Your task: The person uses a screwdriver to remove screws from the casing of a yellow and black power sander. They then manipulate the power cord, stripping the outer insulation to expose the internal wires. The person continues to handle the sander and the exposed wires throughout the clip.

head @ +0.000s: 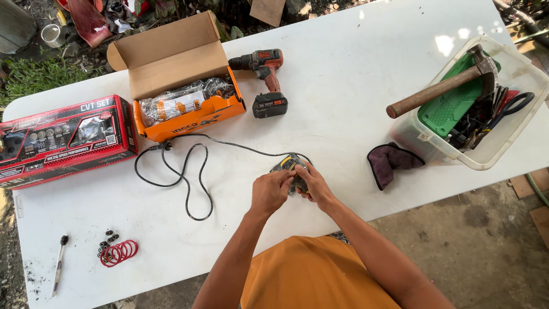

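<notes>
I am watching both hands gripping a small corded tool (291, 169) just above the tabletop (354, 103): left hand (270, 191) fingers clenching its body, right hand (313, 187) steadying it, black cord (183, 171) trailing toward the orange box (189, 111).

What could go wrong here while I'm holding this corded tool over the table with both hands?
1. The black cord lies in loose loops beside the left hand; a pull on the corded tool might snag it or drag it into the orange box.
2. The clear bin sits at the table edge with the hammer sticking out over its rim; a bump could tip it.
3. The red rings lie near the front edge and could roll off.
</notes>
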